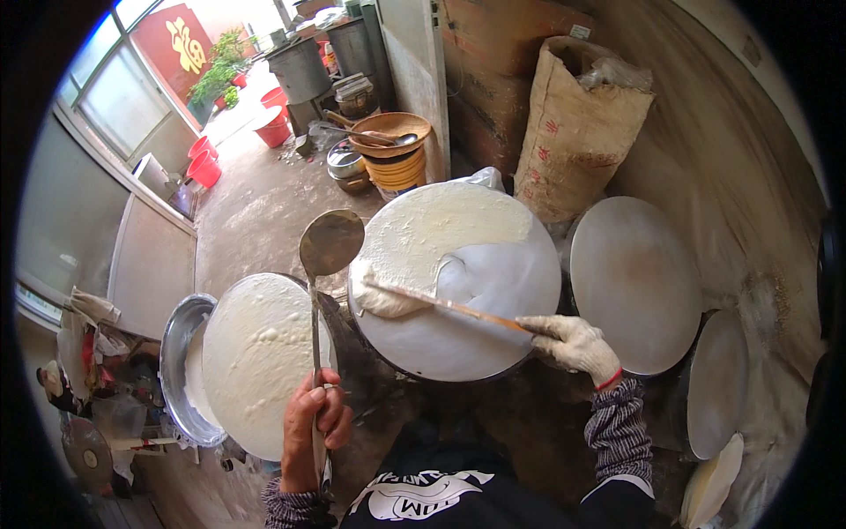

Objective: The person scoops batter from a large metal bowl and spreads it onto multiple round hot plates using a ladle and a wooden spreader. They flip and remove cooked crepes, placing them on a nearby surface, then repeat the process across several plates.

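My bare left hand [310, 413] grips the long handle of a metal ladle [332, 242], its bowl raised between two round griddles. In a white knit glove, my right hand [574, 347] holds a thin wooden stick [462, 309] over the middle griddle [489, 340]. The stick's far end touches a soft lump of pale batter [390, 301] at the griddle's left side. A thin batter layer [443, 211] coats the back and left of that plate; its front and right show bare metal. Batter covers the left griddle [258, 397], bubbled in places.
A metal basin [170, 370] of white batter sits left. Two more round griddles [634, 284] [717, 390] stand right, beside pale thin flatbreads [714, 486]. Behind are a large woven sack [575, 132] and a wicker basket [423, 125] on a yellow bucket [396, 168].
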`<state>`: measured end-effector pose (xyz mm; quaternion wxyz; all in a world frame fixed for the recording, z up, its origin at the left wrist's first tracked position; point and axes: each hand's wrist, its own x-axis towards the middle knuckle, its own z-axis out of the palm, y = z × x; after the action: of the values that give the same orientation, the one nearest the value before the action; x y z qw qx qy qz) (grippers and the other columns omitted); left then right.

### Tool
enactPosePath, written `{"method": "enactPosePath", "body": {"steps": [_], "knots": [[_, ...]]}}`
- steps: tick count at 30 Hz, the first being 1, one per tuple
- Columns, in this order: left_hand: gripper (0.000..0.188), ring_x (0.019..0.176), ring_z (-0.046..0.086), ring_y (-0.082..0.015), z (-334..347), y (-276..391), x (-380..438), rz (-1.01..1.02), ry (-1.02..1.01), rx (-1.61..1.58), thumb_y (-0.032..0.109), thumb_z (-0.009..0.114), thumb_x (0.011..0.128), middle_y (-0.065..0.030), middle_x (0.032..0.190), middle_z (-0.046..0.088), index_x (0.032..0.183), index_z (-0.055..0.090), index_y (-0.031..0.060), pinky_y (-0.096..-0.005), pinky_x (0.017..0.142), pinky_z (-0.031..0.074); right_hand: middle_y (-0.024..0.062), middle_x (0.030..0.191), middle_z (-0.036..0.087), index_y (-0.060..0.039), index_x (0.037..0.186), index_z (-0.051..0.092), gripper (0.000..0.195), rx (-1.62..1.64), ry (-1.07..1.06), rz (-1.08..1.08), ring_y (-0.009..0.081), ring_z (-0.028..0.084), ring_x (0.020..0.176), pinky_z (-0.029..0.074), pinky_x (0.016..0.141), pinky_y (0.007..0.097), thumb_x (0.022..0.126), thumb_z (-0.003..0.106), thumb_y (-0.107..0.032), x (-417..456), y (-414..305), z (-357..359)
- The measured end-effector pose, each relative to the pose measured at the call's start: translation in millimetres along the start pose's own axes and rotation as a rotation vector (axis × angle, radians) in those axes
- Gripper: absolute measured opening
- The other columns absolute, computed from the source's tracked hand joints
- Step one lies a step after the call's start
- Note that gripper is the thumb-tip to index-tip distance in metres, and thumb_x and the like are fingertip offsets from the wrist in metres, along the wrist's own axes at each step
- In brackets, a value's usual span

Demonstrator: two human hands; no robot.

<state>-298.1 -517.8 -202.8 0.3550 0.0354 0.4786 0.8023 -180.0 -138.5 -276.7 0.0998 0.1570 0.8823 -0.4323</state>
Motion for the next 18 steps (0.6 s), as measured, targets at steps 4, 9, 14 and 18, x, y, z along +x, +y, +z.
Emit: {"method": "enactPosePath", "body": {"steps": [4, 9, 14, 18], "knots": [[0.026, 0.043, 0.035, -0.0088, 0.2, -3.7, -6.4, -0.009, 0.004, -0.006, 0.025, 0.051, 0.100, 0.0027, 0.060, 0.035, 0.116, 0.049, 0.0044, -0.0239, 0.039, 0.028, 0.0102, 0.123, 0.068, -0.0177, 0.135, 0.060, 0.040, -0.173, 0.042, -0.061, 0.0260, 0.065, 0.113, 0.049, 0.097, 0.0358, 0.097, 0.057, -0.031, 46.9, -33.9, 3.6], [0.026, 0.041, 0.034, -0.0092, -4.6, -5.5, -15.9, 0.010, 0.025, -0.025, 0.025, 0.051, 0.100, 0.0026, 0.059, 0.035, 0.116, 0.049, 0.0050, -0.0244, 0.039, 0.027, 0.0095, 0.127, 0.067, -0.0172, 0.134, 0.061, 0.041, -0.122, -0.116, -0.099, 0.0245, 0.063, 0.116, 0.046, 0.101, 0.0338, 0.096, 0.060, -0.029, 27.1, -29.7, -5.4], [0.026, 0.040, 0.034, -0.0094, -4.9, -12.2, -14.3, 0.001, 0.021, -0.021, 0.025, 0.051, 0.100, 0.0024, 0.059, 0.035, 0.116, 0.049, 0.0050, -0.0248, 0.038, 0.026, 0.0063, 0.129, 0.066, -0.0160, 0.134, 0.062, 0.043, 0.244, -0.009, 0.110, 0.0195, 0.062, 0.118, 0.045, 0.104, 0.0313, 0.092, 0.067, -0.019, -7.0, -0.6, -16.9], [0.025, 0.041, 0.034, -0.0096, -7.3, -13.2, -14.4, -0.023, 0.030, -0.010, 0.024, 0.050, 0.100, 0.0020, 0.059, 0.035, 0.116, 0.049, 0.0050, -0.0247, 0.037, 0.027, 0.0070, 0.130, 0.066, -0.0183, 0.134, 0.062, 0.043, 0.088, -0.116, 0.200, 0.0211, 0.061, 0.120, 0.046, 0.104, 0.0310, 0.092, 0.067, -0.021, -24.0, -17.7, -10.2]]}}
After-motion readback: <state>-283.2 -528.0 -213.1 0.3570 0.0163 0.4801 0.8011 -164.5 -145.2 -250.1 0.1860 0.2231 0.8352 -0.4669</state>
